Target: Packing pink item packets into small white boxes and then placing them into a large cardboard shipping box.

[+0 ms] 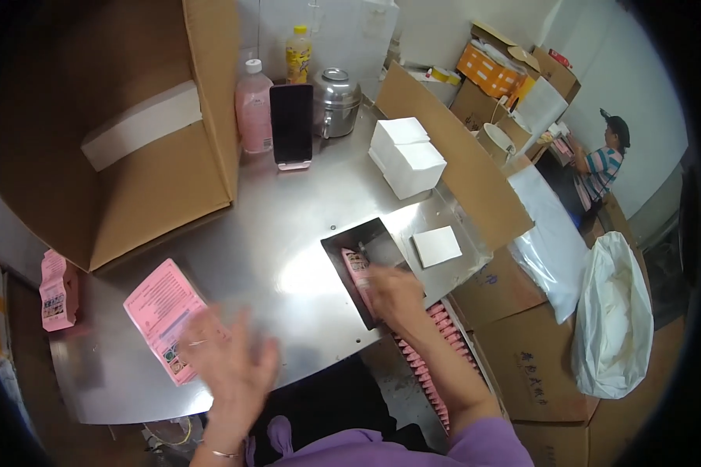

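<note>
My left hand, smeared by motion, hovers with fingers apart over the lower right side of a stack of flat pink printed wrappers on the metal table. Whether its fingertips touch the stack is unclear. My right hand reaches into a rectangular opening in the tabletop. Its fingers close on the edge of a pink printed wrapper standing tilted inside; the fingertips are partly hidden. Beside the opening lies a small white tissue stack.
A large open carton stands at the left, a crumpled pink packet beside it. At the back are bottles, a phone and white stacks. Pink packets fill a box below right. A person sits farther off.
</note>
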{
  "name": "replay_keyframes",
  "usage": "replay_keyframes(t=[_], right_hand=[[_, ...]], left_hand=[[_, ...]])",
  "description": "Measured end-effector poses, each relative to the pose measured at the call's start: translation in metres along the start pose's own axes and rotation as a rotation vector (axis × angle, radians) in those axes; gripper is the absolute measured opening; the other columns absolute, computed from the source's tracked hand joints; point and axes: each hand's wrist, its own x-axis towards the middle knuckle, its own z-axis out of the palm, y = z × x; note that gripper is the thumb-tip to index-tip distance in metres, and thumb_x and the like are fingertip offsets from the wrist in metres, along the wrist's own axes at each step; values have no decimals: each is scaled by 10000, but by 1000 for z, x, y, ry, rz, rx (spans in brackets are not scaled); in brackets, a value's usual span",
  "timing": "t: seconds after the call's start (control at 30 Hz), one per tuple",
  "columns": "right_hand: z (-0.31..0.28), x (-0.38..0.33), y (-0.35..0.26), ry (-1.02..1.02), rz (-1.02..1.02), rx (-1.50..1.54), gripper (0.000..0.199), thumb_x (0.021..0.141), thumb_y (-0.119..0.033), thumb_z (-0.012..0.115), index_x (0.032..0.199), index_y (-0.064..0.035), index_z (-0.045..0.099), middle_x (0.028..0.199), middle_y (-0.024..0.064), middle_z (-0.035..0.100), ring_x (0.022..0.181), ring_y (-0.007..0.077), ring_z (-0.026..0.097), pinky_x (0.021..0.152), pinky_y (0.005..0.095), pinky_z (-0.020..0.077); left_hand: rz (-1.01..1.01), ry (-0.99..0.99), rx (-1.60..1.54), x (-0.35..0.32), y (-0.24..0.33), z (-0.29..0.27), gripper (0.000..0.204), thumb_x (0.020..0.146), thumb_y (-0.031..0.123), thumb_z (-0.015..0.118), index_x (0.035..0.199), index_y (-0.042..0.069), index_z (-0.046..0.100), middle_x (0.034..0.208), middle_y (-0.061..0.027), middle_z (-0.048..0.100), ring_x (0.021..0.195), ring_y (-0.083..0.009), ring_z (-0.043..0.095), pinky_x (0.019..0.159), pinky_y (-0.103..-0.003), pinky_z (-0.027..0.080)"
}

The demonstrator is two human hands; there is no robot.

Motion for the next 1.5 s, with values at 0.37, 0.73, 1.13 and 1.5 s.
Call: replay_keyframes(t=[0.37,0.73,1.13,1.5], right_hand=[[-46,40,95,661,283,198,94,851,-107,688,826,-17,691,810,128,597,793,294,577,711,422,464],[-45,167,85,415,-65,-501,204,878,-264,683,871,-73,754,858,132,647,904,328,601,758,437,470],[-43,246,119,129,214,-132,523,950,-434,486,843,14,733,968,235,701,924,417,665,866,504,507],[-84,109,77,528,-62,-210,301,887,-305,658,959,-20,722,993,152,661,1014,318,606,844,448,488]], left_hand=[[-327,-179,-14,-4,-68,-18,707,763,353,749,1382,101,517,1438,-217,450,1379,-409,350,1135,-547,259],[-331,12,-186,-12,-115,-6,162,862,-26,636,924,13,491,899,-126,468,839,-293,457,807,-393,399],[-389,13,-212,-21,-119,8,138,877,-11,636,923,19,510,870,-119,469,803,-273,461,753,-366,400],[-388,-123,-292,-24,-131,-3,217,994,181,591,1097,-9,608,986,-172,597,883,-282,546,789,-407,467]])
